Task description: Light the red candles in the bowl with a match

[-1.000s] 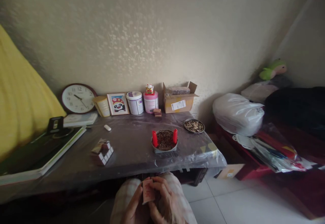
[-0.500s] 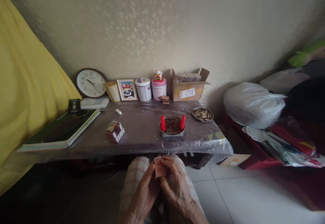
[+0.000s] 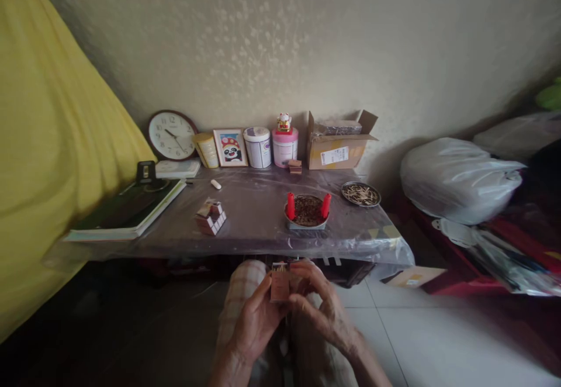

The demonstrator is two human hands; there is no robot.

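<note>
Both my hands are in my lap below the table edge, closed around a small reddish matchbox [image 3: 279, 284]. My left hand [image 3: 256, 320] grips its left side with fingers curled. My right hand [image 3: 322, 311] pinches its top right corner, where the box's tray shows match ends. On the table in front stands a metal bowl [image 3: 307, 220] of dark material with two red candles [image 3: 290, 206] upright in it. A round metal dish of used matchsticks [image 3: 360, 194] lies to its right.
A low plastic-covered table [image 3: 258, 232] carries a twisted puzzle cube [image 3: 211, 217], a stack of books [image 3: 127, 214], a clock [image 3: 172, 135], a framed panda picture [image 3: 230, 147], tins and an open cardboard box [image 3: 337, 147]. Yellow cloth [image 3: 48, 159] hangs left. Bags [image 3: 458, 179] pile up right.
My view has tilted down and shifted left, so more of my hands and forearms shows. My right fingers have moved to the box's top, where match ends now show.
</note>
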